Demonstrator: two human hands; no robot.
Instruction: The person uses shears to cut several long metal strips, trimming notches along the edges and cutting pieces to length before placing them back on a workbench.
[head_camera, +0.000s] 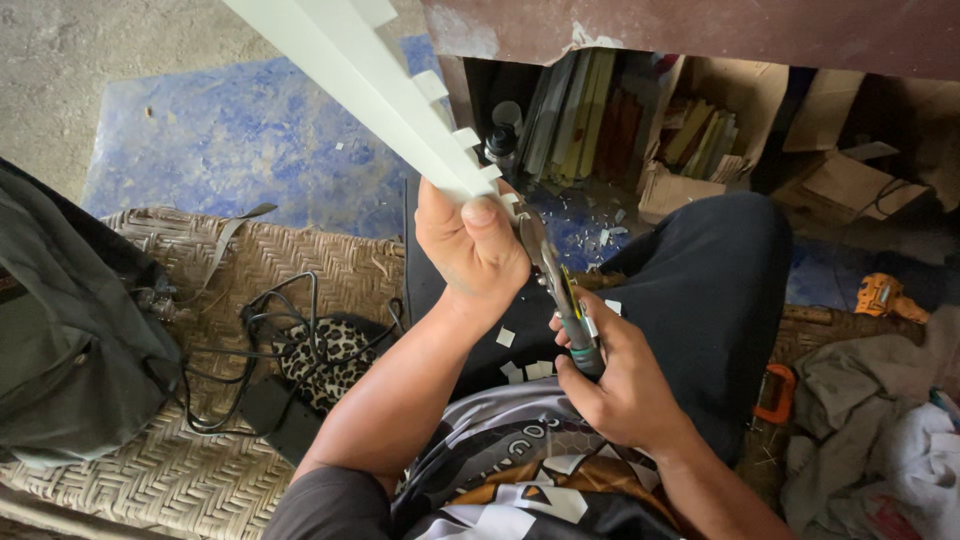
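Note:
My left hand (468, 243) grips the near end of a long white strip (345, 65) that runs up and away to the top left, its right edge cut into small square notches. My right hand (612, 372) holds the handles of metal snips (552, 280), whose jaws meet the strip's notched edge just beside my left thumb. Small white offcuts (525, 368) lie on my lap and shirt. My dark trouser leg (715, 290) stretches out to the right.
A woven mat (180, 460) holds a grey bag (70, 350), black cables with an adapter (270, 400) and a leopard-print pouch (325, 355). A blue sheet (230, 140) covers the floor beyond. Cardboard boxes with strips (700, 130), orange tools (880, 295) and rags (880, 430) crowd the right.

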